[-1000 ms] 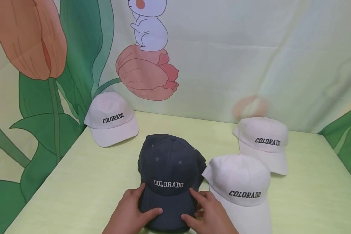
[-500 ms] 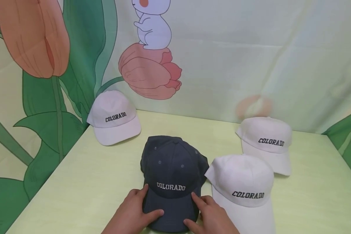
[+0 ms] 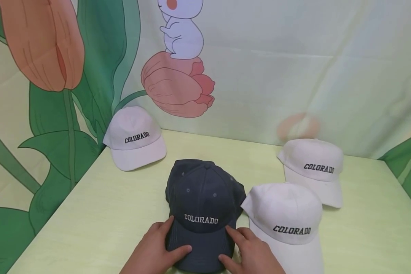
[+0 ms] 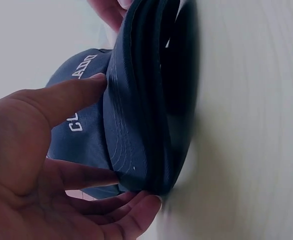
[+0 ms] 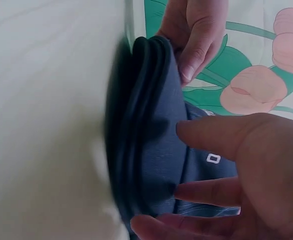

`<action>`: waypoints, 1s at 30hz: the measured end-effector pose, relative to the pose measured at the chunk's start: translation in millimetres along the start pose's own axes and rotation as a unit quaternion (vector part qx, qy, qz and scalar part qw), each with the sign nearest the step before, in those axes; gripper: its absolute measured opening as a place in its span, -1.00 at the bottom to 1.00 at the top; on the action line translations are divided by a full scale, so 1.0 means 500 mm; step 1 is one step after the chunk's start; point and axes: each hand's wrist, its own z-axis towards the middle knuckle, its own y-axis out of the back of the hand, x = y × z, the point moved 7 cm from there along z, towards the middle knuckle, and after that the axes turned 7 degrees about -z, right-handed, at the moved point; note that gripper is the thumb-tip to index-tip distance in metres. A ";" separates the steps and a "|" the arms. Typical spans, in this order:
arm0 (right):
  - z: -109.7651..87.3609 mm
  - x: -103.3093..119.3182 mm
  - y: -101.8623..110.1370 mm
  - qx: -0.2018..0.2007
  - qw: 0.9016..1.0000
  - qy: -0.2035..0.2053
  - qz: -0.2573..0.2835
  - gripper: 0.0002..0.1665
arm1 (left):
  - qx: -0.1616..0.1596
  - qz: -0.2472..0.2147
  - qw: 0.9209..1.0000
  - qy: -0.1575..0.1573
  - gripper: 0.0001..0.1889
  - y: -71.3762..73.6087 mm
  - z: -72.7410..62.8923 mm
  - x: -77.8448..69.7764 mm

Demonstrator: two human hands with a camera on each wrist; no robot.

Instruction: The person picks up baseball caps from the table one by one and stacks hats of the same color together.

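A stack of navy baseball caps (image 3: 202,198) lies on the table, its brims toward me and white COLORADO lettering on the top cap. Layered brims (image 4: 141,110) show nested together in the left wrist view. My left hand (image 3: 154,247) grips the brims' left side, thumb on top and fingertips at the edge. On the right side, my right hand (image 3: 250,249) holds the brims (image 5: 154,135) with thumb on top and fingers along the edge. How far the fingers reach beneath is partly hidden.
A white COLORADO cap (image 3: 284,213) sits just right of the stack, with another white cap (image 3: 313,160) behind it. One more white cap (image 3: 135,137) stands at the back left. A printed tulip cloth (image 3: 246,76) hangs behind the table (image 3: 89,224).
The head view has shifted slightly, moving everything a little to the right in it. My right thumb has slid slightly outward on the brim; the left hand keeps its place at the brims.
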 end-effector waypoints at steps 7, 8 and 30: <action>-0.007 0.037 0.035 -0.038 0.998 0.040 -0.008 -0.32 | -0.020 -0.001 1.000 -0.003 -0.02 0.024 0.000 0.004; -0.007 0.046 0.038 -0.039 0.998 0.051 -0.005 -0.33 | -0.022 0.002 1.000 0.003 -0.01 0.027 0.000 0.006; 0.009 0.179 0.083 -0.113 0.979 0.170 0.025 -0.47 | -0.059 -0.009 0.997 0.050 0.01 0.058 0.024 0.021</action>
